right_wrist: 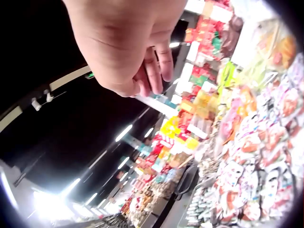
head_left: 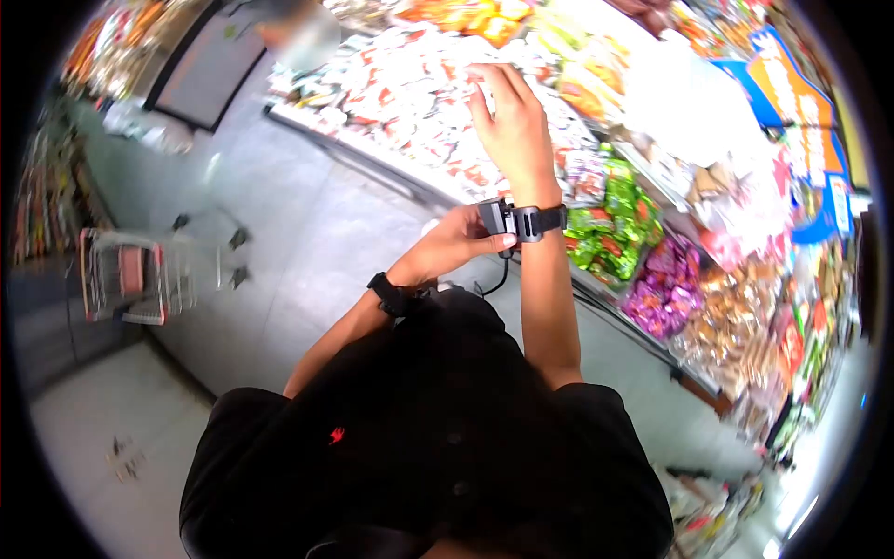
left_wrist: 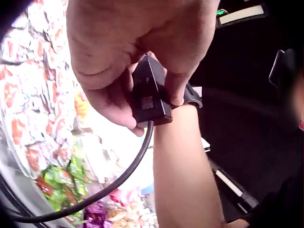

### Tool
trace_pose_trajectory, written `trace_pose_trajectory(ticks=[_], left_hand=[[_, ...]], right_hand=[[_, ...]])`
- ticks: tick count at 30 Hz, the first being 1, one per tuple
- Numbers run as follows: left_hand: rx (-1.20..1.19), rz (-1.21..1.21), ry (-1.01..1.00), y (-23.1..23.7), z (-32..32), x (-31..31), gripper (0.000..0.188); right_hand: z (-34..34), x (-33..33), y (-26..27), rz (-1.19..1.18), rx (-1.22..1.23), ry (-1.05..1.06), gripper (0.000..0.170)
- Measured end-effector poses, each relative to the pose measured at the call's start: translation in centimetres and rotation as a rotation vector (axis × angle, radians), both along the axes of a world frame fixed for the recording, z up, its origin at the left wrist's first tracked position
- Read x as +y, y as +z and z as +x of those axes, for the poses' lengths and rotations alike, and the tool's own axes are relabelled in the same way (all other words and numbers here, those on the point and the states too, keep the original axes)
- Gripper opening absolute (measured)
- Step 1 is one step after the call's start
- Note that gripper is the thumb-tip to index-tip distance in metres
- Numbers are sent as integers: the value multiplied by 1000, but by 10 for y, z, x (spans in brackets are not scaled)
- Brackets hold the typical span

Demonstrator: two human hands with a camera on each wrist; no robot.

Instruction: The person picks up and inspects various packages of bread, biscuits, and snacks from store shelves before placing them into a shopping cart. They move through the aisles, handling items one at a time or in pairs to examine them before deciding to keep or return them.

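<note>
My left hand [head_left: 452, 244] reaches across to the right wrist. In the left wrist view its thumb and fingers pinch a small black wrist camera [left_wrist: 151, 90], a box with a small printed label and a black cable [left_wrist: 121, 178] running from its lower end. A black strap [head_left: 549, 220] fastens that camera round the right wrist. Raised above the packed snacks, my right hand [head_left: 517, 126] holds nothing, and its fingers hang relaxed, slightly bent, in the right wrist view. A second black band [head_left: 384, 291] circles the left wrist.
White-and-red packets [head_left: 400, 93] fill the display in front. Green packets [head_left: 619, 219], purple packets [head_left: 663, 289] and brown bagged snacks [head_left: 736, 312] lie to the right. A shopping cart [head_left: 140, 275] stands on the left floor; another person [head_left: 298, 33] is at the top left.
</note>
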State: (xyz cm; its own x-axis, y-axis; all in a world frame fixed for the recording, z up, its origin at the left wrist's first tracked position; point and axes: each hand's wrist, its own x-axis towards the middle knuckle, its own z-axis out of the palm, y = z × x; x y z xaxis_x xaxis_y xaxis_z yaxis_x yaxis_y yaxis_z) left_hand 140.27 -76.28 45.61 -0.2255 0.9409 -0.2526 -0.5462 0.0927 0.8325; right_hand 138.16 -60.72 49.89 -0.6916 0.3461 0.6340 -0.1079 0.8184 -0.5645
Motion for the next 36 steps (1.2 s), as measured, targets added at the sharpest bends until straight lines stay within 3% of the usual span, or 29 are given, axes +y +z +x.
trace_pose_trajectory(ticks=[6,10,11,12,13,14,16,18,20,21,22,24,26,27,28,31,34,36], left_hand=[[159,15,171,-17,-20,-79,32],[304,-5,513,-7,-86,-153,38],[385,-4,619,-5,-108,-174,41],[384,11,703,-1,-129,-194,44],[424,25,772,2,-149,-215,44],[462,37,849,4,-168,-234,45],[536,23,925,11,-201,-272,45],[531,7,1031,22,-236,-310,44],[529,4,1160,34,-267,-349,37],[482,7,1221,37,-285,-366,36],[430,6,1282,37,-304,-383,35],[459,-2,1336,30,-343,-403,33],[775,-65,1408,14,-381,-426,28],[878,-81,1405,15,-396,-433,25],[986,-94,1399,22,-407,-437,23],[1296,-252,1346,44,-439,-449,19],[1321,-270,1268,49,-480,-457,19],[1339,-287,1235,49,-513,-461,19]], right_hand=[[-27,-78,6,-12,4,254,17],[-43,-139,-13,-177,-154,416,23],[-44,-162,-7,-199,-311,599,24],[-51,-186,-21,-356,-372,775,32],[-50,-213,-6,-483,-532,782,49],[-63,-235,-11,-441,-592,812,77],[-89,-286,-33,-601,-599,801,98],[-129,-329,-40,-613,-708,866,110],[-163,-376,-47,-788,-751,1052,99],[-178,-396,-46,-1005,-879,1156,70],[-197,-419,-44,-944,-879,1164,43],[-229,-437,-40,-806,-819,1083,32],[-260,-449,-18,-711,-861,1027,33],[-271,-459,-26,-833,-844,1059,25],[-281,-469,-22,-857,-776,1023,33],[-319,-479,-16,-817,-792,1022,32],[-355,-490,0,-792,-886,927,33],[-388,-496,-13,-999,-844,976,32]])
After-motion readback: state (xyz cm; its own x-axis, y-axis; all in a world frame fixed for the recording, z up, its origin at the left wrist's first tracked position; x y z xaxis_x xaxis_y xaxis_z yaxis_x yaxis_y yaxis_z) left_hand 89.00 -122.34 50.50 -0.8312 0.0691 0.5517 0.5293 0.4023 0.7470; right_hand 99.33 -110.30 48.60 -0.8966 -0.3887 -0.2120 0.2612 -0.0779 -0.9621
